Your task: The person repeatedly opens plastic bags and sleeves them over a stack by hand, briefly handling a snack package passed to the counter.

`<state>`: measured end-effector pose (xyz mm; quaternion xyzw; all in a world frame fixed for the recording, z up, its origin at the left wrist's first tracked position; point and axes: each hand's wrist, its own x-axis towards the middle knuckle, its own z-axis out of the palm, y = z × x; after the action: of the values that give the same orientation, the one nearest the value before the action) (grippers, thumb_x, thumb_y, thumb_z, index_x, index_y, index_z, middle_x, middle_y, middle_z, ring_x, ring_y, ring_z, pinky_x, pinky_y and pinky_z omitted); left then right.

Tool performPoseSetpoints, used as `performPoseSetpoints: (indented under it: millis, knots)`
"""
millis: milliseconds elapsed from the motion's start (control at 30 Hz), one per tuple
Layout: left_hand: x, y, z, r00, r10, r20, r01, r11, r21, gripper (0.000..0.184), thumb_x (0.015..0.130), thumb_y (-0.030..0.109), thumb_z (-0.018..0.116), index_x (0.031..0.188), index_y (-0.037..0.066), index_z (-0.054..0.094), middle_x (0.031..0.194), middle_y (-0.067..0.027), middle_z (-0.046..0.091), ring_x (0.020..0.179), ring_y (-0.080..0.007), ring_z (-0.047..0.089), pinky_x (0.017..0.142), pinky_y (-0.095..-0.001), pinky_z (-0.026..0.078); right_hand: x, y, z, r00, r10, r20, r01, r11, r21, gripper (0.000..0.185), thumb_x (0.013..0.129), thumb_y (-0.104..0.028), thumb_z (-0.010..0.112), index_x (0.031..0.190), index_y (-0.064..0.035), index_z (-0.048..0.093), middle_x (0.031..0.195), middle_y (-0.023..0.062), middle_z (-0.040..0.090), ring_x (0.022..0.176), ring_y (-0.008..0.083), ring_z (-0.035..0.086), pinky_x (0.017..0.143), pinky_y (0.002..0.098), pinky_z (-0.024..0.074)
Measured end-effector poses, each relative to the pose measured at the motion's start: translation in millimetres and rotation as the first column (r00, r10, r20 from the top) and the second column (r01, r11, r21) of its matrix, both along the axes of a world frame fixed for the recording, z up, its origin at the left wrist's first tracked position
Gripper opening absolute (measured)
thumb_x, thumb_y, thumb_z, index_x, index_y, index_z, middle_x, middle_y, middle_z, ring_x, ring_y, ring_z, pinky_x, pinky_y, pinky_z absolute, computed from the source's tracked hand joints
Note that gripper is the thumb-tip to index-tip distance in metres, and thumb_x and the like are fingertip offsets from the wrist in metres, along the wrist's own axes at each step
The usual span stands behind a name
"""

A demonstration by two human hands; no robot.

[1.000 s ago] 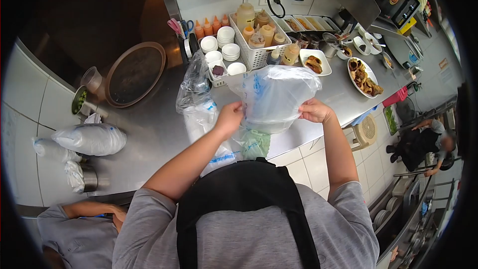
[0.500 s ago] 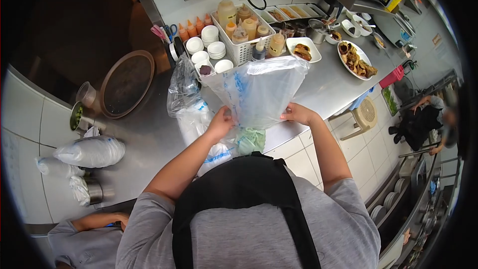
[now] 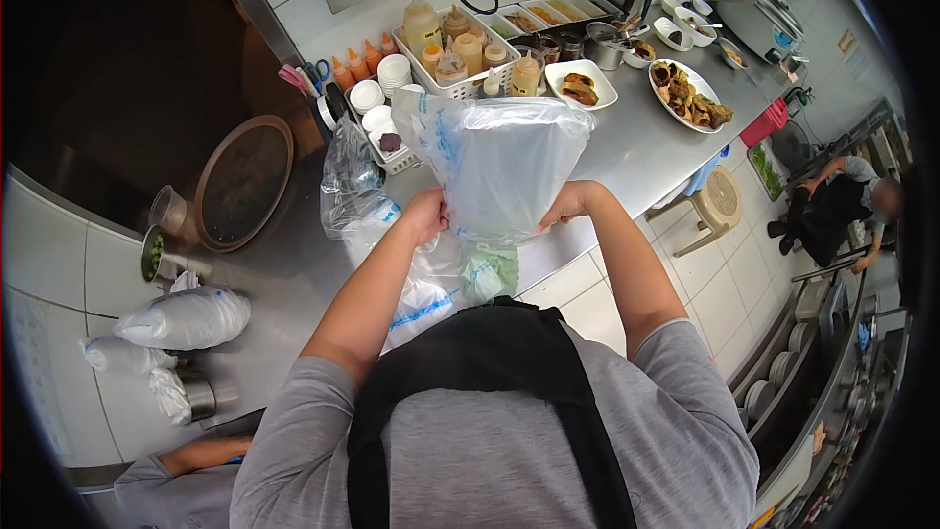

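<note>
A clear plastic bag (image 3: 504, 162) with blue print stands out in front of me, its wide end pointing away over the counter. My left hand (image 3: 427, 216) is closed on its left side near the bottom. On the opposite lower edge, my right hand (image 3: 570, 204) pinches the plastic between thumb and fingers. Below lie more printed plastic bags (image 3: 421, 306) and a pale green bag (image 3: 493, 270), close to my apron. A crumpled clear bag (image 3: 350, 181) rests to the left of my left hand.
Behind the bag stand a white basket of sauce bottles (image 3: 460, 88), stacked white cups (image 3: 394, 71), a square dish of food (image 3: 582, 85) and an oval platter (image 3: 688, 98). Left are a round brown tray (image 3: 245, 183) and filled bags (image 3: 184, 317). A co-worker's arm (image 3: 204, 454) shows lower left.
The held bag has shifted slightly up and left and looks fuller and wider across its body. Both hands have moved up a little, still gripping its lower edges.
</note>
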<state>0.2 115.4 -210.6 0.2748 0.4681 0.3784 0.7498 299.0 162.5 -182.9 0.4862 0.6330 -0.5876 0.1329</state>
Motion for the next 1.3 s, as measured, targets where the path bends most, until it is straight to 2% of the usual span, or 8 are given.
performPoseSetpoints:
  millis: [167,367,400,467,700,867,1000,1300]
  knots:
    - [0,-5,-15,0.917,-0.074,-0.392,0.106,0.993,0.060,0.027,0.092,0.024,0.048,0.111,0.012,0.062,0.097,-0.0067,0.064,0.084,-0.0185,0.057,0.077,-0.0290,0.044,3,-26,7,0.939,-0.185,-0.291,0.206,0.978,0.042,0.064,0.069,-0.014,0.077,0.126,-0.0073,0.050,0.099,0.0030,0.056,0.075,0.0134,0.050,0.064,0.0271,0.0438]
    - [-34,-27,-29,0.236,0.260,-0.936,0.534,0.770,0.349,0.040,0.092,0.024,0.046,0.128,0.008,0.054,0.135,-0.0230,0.042,0.126,-0.0314,0.040,0.103,-0.0397,0.034,10,-91,3,0.842,-0.365,-0.396,0.508,0.783,0.358,0.083,0.071,-0.009,0.071,0.143,-0.0078,0.030,0.127,0.0122,0.046,0.105,0.0240,0.051,0.089,0.0353,0.0464]
    - [-33,-30,-10,0.236,0.257,-0.937,0.534,0.771,0.347,0.040,0.092,0.024,0.046,0.128,0.008,0.054,0.135,-0.0230,0.042,0.126,-0.0314,0.040,0.103,-0.0397,0.034,6,-94,21,0.809,-0.358,-0.467,0.529,0.789,0.312,0.093,0.071,-0.014,0.075,0.147,-0.0091,0.022,0.133,0.0160,0.041,0.121,0.0285,0.044,0.098,0.0377,0.0426]
    - [-26,-41,56,0.979,0.023,-0.205,0.089,0.848,0.523,0.052,0.087,0.022,0.057,0.134,0.003,0.044,0.138,-0.0203,0.040,0.130,-0.0278,0.038,0.104,-0.0376,0.033,-10,-98,59,0.748,-0.346,-0.567,0.608,0.699,0.377,0.094,0.070,-0.015,0.078,0.146,-0.0086,0.023,0.134,0.0160,0.041,0.122,0.0296,0.044,0.098,0.0378,0.0422]
    - [21,-50,29,0.812,-0.006,-0.584,0.377,0.768,0.517,0.066,0.075,0.027,0.074,0.128,-0.001,0.046,0.129,-0.0162,0.052,0.125,-0.0275,0.045,0.103,-0.0400,0.035,-43,-81,-14,0.722,-0.248,-0.646,0.640,0.594,0.488,0.083,0.067,-0.016,0.083,0.135,-0.0040,0.036,0.129,0.0168,0.048,0.119,0.0317,0.050,0.098,0.0387,0.0424]
    - [11,-71,19,0.104,0.384,-0.918,0.679,0.647,0.347,0.080,0.066,0.032,0.082,0.127,-0.003,0.046,0.125,-0.0176,0.052,0.113,-0.0335,0.051,0.093,-0.0405,0.042,-43,-103,-27,0.780,-0.356,-0.514,0.625,0.467,0.625,0.077,0.066,-0.016,0.083,0.129,-0.0024,0.041,0.123,0.0178,0.050,0.114,0.0335,0.052,0.096,0.0395,0.0439]
    - [-7,-107,34,0.153,0.657,-0.738,0.649,0.496,0.577,0.070,0.066,0.033,0.081,0.122,0.002,0.053,0.117,-0.0154,0.055,0.103,-0.0329,0.056,0.088,-0.0389,0.044,-47,-125,-43,0.709,-0.365,-0.603,0.676,0.110,0.728,0.063,0.070,-0.015,0.080,0.122,-0.0027,0.046,0.114,0.0150,0.052,0.103,0.0293,0.055,0.086,0.0378,0.0471]
    - [-15,-143,17,0.351,0.277,-0.894,0.755,0.480,0.446,0.035,0.068,0.010,0.074,0.101,0.012,0.062,0.098,-0.0056,0.056,0.092,-0.0264,0.056,0.081,-0.0380,0.043,-72,-154,-48,0.899,0.231,-0.373,0.212,0.516,0.830,0.038,0.075,-0.024,0.076,0.106,-0.0108,0.059,0.095,0.0116,0.059,0.071,0.0296,0.057,0.064,0.0363,0.0475]
